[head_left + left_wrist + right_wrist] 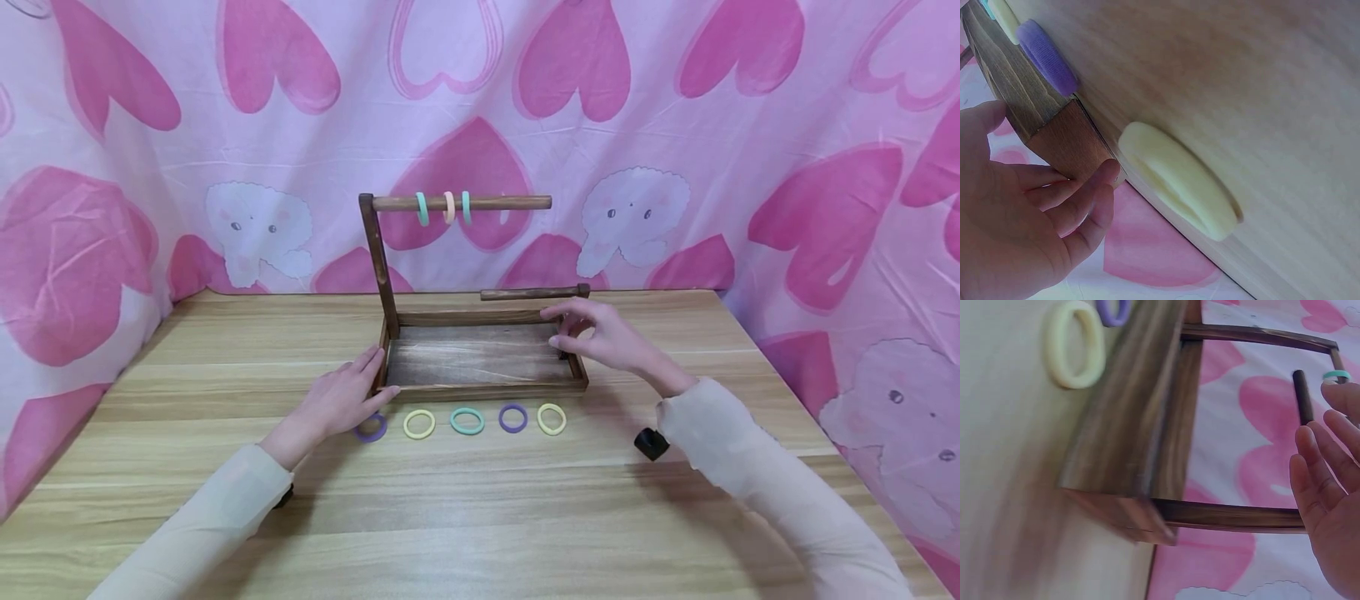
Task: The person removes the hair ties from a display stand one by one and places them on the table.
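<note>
Item one, wooden tray stand: it is sitting mid-table with its front rail facing me. My left hand is resting at the stand's 7 o'clock corner, fingers relaxed and nearly straight, fingertips touching the corner's end face, gripping nothing. My right hand is hovering at the 3 o'clock end, fingers loosely spread and released, just beside the short right post and its low rod; I cannot tell whether they are touching it.

Item two, loose rings at 6 o'clock of the stand, lying flat along the front rail: purple ring partly under my left fingers, then yellow ring, teal ring, second purple ring, second yellow ring.

Item three, top rod: it is carrying three rings near its middle.

Item four, table: bare wood is lying open toward me at 6 o'clock; the heart-print cloth is closing in the 9, 12 and 3 o'clock edges.
</note>
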A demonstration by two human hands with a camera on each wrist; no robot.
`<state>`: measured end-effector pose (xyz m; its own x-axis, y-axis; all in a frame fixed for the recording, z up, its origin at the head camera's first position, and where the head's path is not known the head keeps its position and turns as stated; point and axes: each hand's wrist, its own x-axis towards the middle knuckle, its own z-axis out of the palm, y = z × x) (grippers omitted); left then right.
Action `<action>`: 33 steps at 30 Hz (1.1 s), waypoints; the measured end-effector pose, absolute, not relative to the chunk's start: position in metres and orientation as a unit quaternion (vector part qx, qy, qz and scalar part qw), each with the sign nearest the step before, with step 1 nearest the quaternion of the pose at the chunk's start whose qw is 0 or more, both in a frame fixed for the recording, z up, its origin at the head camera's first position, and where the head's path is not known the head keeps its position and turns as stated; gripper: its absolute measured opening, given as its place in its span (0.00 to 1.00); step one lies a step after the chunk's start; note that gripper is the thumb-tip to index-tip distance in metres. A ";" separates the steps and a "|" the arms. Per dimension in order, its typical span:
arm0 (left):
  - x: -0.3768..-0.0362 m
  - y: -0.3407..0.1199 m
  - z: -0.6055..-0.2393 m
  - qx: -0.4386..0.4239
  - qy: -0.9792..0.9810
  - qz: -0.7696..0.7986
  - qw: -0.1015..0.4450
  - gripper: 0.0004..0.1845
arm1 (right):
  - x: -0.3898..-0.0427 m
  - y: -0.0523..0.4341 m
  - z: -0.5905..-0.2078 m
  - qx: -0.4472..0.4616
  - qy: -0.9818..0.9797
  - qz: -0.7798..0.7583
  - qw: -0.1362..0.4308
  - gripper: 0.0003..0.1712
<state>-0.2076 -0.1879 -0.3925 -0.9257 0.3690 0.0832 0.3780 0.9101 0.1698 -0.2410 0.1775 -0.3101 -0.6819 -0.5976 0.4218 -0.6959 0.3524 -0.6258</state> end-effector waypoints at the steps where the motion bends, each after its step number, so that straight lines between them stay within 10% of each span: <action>1: -0.207 -0.188 -0.392 -0.191 -0.977 -0.092 0.025 0.39 | -0.242 0.177 -0.308 0.392 -0.820 0.414 0.062 0.18; 33: -0.207 -0.187 -0.392 -0.192 -0.977 -0.089 0.022 0.39 | -0.275 0.135 -0.260 0.285 -0.810 0.501 0.109 0.25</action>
